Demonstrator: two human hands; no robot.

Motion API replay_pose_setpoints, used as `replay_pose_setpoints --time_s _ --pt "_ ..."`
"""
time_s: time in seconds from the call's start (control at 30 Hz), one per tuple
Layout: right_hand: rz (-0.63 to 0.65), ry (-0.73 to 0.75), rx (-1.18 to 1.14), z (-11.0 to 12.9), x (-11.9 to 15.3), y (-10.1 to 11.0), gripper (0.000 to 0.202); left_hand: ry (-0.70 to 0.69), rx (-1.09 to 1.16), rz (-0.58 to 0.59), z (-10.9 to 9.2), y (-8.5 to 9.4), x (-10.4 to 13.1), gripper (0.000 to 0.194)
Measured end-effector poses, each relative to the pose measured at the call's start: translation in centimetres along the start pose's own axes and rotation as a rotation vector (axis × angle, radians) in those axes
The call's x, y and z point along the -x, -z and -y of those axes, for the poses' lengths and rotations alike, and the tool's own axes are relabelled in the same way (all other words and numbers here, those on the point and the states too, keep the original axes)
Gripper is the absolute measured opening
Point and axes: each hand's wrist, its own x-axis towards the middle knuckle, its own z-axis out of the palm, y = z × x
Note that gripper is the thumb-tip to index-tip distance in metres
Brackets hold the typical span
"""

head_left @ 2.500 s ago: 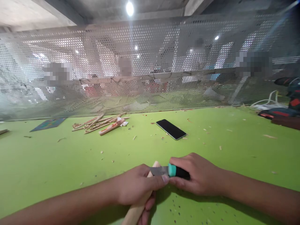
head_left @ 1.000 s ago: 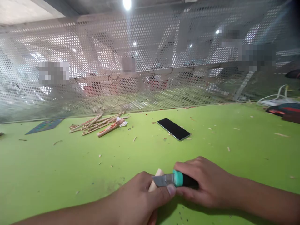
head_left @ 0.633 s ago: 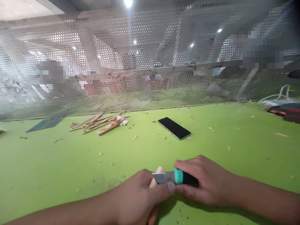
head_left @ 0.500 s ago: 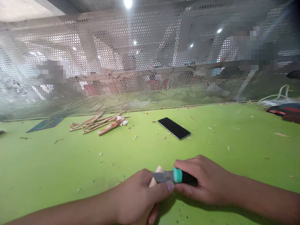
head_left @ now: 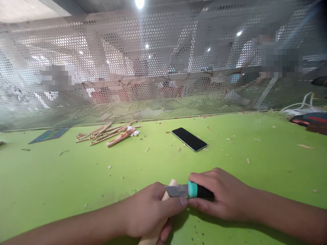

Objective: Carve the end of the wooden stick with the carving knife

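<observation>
A pale wooden stick (head_left: 151,235) runs through the grip of my left hand (head_left: 150,211), its far end poking out above the thumb. My right hand (head_left: 222,197) is closed round the black and turquoise handle of a utility knife (head_left: 176,191). The wide grey blade points left and lies across the stick near its far end. My left thumb rests just below the blade, by the knife's collar. Both hands are low over the green table (head_left: 84,177).
A black-screened phone (head_left: 189,139) lies beyond my hands. Left of it is a pile of wood strips (head_left: 102,134) and a dark patterned card (head_left: 49,135). Wood shavings dot the table. A perforated metal screen (head_left: 153,68) stands behind; red-black tools (head_left: 310,119) and a white cable (head_left: 304,103) sit right.
The stick shows more of its length below my left hand and leans slightly differently. The knife and my right hand have shifted a little left and up.
</observation>
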Motion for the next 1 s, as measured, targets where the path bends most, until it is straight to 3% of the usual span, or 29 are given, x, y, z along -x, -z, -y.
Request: replay_pose_setpoints --time_s 1.0 --pt "-0.007 0.005 0.007 -0.06 -0.02 -0.02 0.046 -0.006 -0.01 0.068 0.4 0.66 -0.12 0.053"
